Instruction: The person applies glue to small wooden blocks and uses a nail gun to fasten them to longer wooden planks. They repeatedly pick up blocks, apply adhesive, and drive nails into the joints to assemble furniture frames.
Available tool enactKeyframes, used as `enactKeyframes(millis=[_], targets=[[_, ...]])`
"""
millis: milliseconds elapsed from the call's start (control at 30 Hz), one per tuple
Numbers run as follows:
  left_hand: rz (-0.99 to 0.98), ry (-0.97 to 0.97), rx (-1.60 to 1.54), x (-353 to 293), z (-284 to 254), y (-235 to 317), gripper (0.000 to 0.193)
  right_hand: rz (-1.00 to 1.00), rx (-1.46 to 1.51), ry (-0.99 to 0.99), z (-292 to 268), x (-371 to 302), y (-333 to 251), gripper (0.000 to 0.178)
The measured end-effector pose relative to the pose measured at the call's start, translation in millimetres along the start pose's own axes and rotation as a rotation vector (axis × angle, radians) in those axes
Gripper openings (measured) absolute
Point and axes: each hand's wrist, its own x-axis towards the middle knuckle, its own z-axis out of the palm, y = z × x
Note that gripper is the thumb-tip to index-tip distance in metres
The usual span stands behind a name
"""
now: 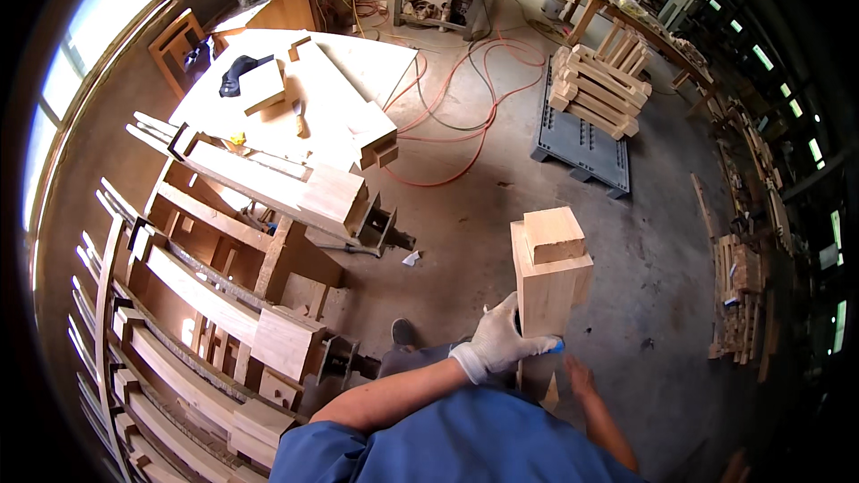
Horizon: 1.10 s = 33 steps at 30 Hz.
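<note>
My left hand, in a whitish work glove with a blue thumb tip, grips a thick pale wooden post in front of my body. The post stands nearly upright, with a smaller stepped block at its top end. Its lower part is partly hidden by the glove and my blue shirt. To the right of the post, my bare right hand is apart from it, with fingers stretched out and slightly blurred.
On the left, a clamp rack holds several long timbers. Beyond it stands a white-topped table with a brush and wood blocks. Red hose loops over the floor. Stacked wooden parts lie on a grey pallet.
</note>
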Motion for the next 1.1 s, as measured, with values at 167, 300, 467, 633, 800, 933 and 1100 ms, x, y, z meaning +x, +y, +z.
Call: enactKeyframes(millis=[167, 300, 467, 633, 800, 933, 1100], targets=[[-0.071, 0.120, 0.261, 17.2, 3.9, 11.9, 0.095, -0.681, 0.270, -0.403, 26.6, -14.4, -161.0, 0.091], [0.002, 0.127, 0.102, 31.8, 4.4, -9.2, 0.097, -0.826, 0.050, -0.278, 41.4, -5.3, -191.0, 0.092], [-0.051, 0.194, 0.249, 41.3, 9.5, -21.2, 0.099, -0.903, 0.058, -0.158, 54.4, 16.3, -181.1, 0.095], [-0.061, 0.200, 0.294, 48.9, 9.5, -31.2, 0.101, -0.869, -0.004, -0.161, 52.0, 26.8, -181.4, 0.095], [-0.088, 0.192, 0.308, 50.6, 9.6, -26.2, 0.101, -0.876, -0.035, -0.129, 51.0, 28.4, -179.8, 0.097], [-0.119, 0.172, 0.371, 51.2, 7.9, -14.8, 0.102, -0.883, -0.063, -0.095, 51.8, 34.5, -172.9, 0.099], [-0.128, 0.161, 0.358, 51.0, 5.4, -16.3, 0.103, -0.868, -0.059, -0.088, 54.5, 27.2, -177.9, 0.097]])
